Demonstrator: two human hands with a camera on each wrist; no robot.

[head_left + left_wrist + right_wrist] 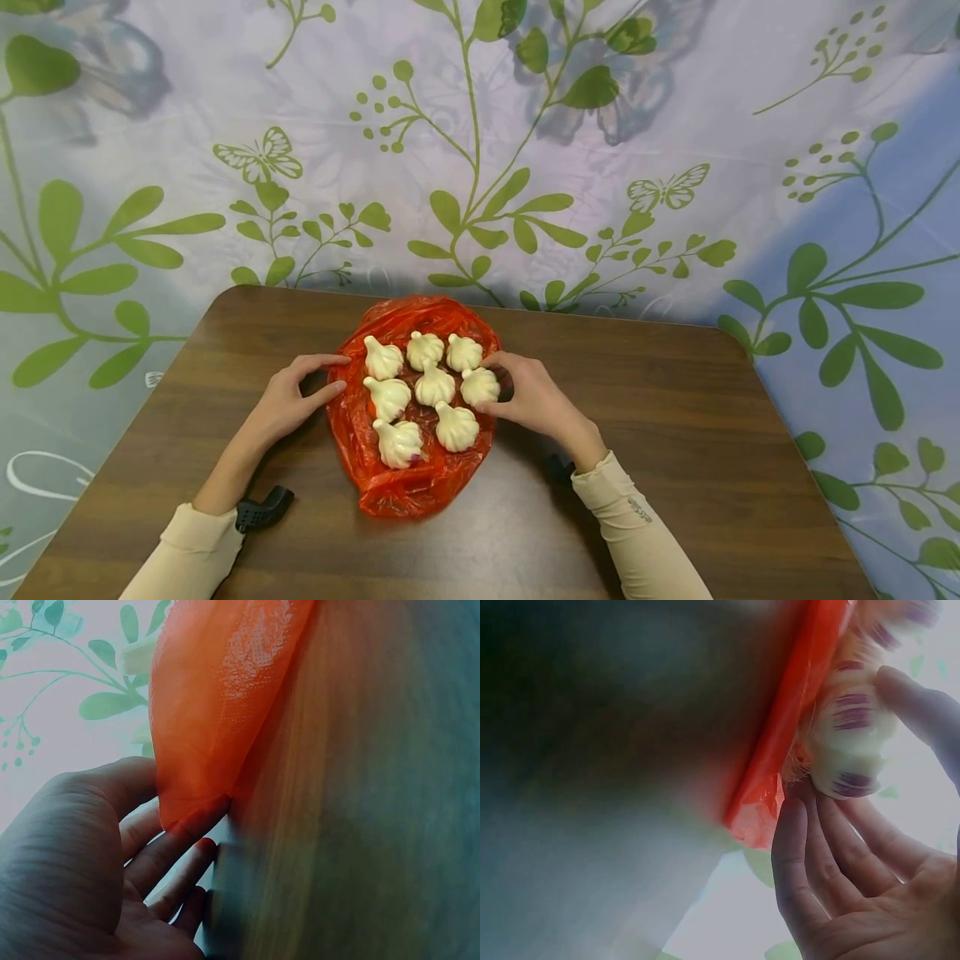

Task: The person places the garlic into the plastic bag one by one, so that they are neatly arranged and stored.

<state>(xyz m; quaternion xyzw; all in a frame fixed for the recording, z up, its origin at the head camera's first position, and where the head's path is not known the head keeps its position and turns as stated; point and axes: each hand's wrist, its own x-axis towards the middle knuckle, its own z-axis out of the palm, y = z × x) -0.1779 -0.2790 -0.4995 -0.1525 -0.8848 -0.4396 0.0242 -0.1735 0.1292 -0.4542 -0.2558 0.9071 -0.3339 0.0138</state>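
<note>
A red plastic bag (397, 492) lies spread on the table with several garlic bulbs (435, 386) on it, cream-white and ribbed. Purple streaks show on the bulbs' undersides in the right wrist view. My left hand (288, 396) holds the bag's left edge, its thumb and fingers on either side of the thin film (210, 712). On the right side, my right hand (536, 396) pinches the rightmost garlic bulb (480, 387) between thumb and fingers. In the right wrist view, fingertips (789, 825) also lie close to the bag's rim.
The brown wooden table (675, 467) reaches out on both sides of the bag. Behind its far edge hangs a cloth (480, 167) printed with green leaves and butterflies. A black wrist device (264, 508) sits at the left cuff.
</note>
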